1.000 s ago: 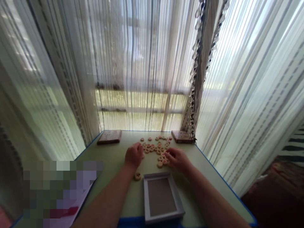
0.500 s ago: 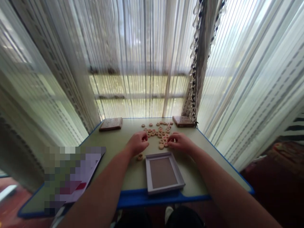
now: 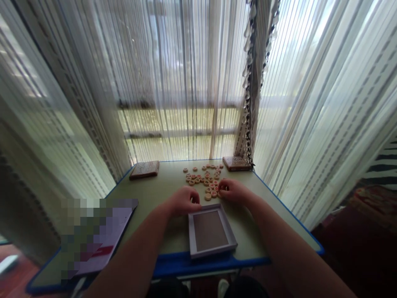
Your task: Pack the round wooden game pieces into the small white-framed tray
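Observation:
Round wooden Chinese chess pieces point(image 3: 197, 181) with red and dark markings lie scattered face up over the middle of the table. My right hand point(image 3: 236, 191) is at their right side, its curled fingertips on a piece at the near right of the group. My left hand point(image 3: 182, 200) hovers by the far left corner of a shallow open box lid point(image 3: 191, 236). Its fingers are bent together, and whatever they may hold is hidden. One plain-topped piece point(image 3: 207, 196) lies nearest the lid. The lid's brown inside holds no pieces.
A flat wooden case point(image 3: 144, 169) lies at the table's far left corner and a similar case point(image 3: 237, 163) at the far right. A purple folder-like sheet point(image 3: 119, 223), partly blurred out, is on the left. Curtains point(image 3: 173, 82) hang behind the pale, blue-edged table point(image 3: 254, 244).
My left hand has moved from beside the pieces back toward the box lid's corner, covering the spot where pieces lay. My right hand stays by the group. The view has tilted up slightly.

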{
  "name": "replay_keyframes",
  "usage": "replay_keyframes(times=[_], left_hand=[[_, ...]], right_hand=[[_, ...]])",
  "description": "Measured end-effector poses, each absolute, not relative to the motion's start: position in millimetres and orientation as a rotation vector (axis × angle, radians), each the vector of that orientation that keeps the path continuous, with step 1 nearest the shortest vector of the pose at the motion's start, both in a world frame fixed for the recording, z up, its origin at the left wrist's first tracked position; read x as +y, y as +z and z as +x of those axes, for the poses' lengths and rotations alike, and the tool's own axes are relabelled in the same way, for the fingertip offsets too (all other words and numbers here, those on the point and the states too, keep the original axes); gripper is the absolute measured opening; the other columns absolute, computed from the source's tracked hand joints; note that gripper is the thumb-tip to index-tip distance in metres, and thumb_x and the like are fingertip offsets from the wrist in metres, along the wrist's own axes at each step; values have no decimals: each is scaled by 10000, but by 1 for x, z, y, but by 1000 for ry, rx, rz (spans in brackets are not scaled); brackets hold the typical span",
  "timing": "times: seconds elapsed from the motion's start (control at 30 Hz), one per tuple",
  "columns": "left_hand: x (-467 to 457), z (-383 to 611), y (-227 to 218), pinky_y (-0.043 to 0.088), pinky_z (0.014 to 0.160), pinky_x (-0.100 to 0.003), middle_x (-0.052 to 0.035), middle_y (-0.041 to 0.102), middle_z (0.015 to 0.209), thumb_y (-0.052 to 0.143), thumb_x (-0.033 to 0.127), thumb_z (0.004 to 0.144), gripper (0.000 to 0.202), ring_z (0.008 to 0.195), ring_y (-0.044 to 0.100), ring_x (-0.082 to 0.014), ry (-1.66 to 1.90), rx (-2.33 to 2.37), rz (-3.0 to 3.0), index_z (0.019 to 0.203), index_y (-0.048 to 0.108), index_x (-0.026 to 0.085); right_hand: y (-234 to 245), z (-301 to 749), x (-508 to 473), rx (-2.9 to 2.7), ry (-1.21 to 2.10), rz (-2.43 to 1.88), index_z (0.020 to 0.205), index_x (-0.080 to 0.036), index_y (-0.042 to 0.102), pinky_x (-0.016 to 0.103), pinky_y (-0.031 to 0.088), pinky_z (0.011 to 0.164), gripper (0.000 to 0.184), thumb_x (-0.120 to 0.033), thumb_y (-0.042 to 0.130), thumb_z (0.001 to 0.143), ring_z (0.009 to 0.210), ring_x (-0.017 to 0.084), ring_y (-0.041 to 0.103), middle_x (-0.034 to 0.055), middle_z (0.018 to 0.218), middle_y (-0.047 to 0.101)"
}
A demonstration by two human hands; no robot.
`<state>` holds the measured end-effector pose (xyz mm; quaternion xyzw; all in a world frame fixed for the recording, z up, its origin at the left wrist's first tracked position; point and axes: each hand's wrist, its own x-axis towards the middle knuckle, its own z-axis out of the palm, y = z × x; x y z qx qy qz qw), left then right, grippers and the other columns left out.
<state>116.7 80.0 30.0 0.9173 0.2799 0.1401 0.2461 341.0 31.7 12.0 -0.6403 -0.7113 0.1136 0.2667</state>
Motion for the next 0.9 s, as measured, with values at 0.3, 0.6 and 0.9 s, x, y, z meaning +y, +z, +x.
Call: replay_keyframes(times=[0.3,0.6,0.9], left_hand=[[86,123,21,334,530,-207,-5,571,611,561,375,669,254,567,472,-94,459,747,2589,643,683,154],[98,132,14,375,623,-215,-13,596,677,544,359,706,236,642,508,-111,727,913,2661,659,669,165],[103,131,7,400,710,-248,-30,601,762,533,324,733,202,750,525,-141,849,852,2719,725,673,178]], right_hand=[[11,343,31,-1927,287,-1710,721,-173,643,212,359,568,150,-253,539,648,611,119,504,5,673,607],[2,346,42,-1900,113,-1698,787,-203,678,217,382,632,201,-247,495,718,650,121,519,20,764,632],[3,341,42,-1906,72,-1730,902,-200,673,232,405,657,257,-282,485,747,667,131,536,44,835,632]])
